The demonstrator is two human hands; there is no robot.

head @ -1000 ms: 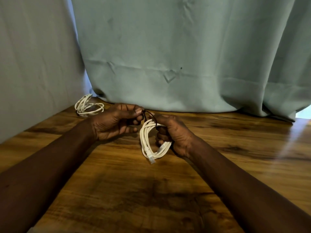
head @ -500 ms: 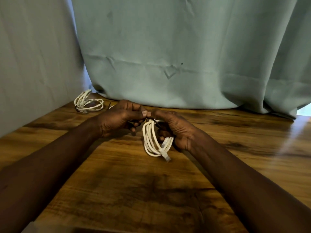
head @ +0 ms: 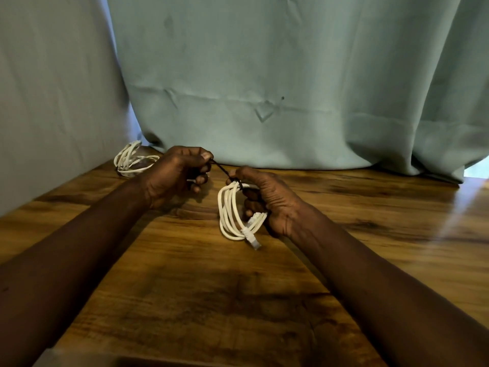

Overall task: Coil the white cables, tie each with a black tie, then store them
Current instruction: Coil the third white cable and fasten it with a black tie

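A coiled white cable (head: 229,213) hangs from my right hand (head: 267,200), which grips the top of the coil; its clear plug points down over the wooden table (head: 185,287). A thin black tie (head: 221,168) is wrapped round the coil's top and runs taut up-left to my left hand (head: 180,173), whose thumb and forefinger pinch its free end. A second coiled white cable (head: 131,160) lies on the table at the back left, behind my left hand.
A teal curtain (head: 264,88) hangs along the back of the table, and a grey cloth wall (head: 53,102) closes the left side. A bright gap shows at the far right edge.
My hands have drawn apart. The left hand has pulled the black tie's end up and to the left, so the tie is now stretched taut from the coil.
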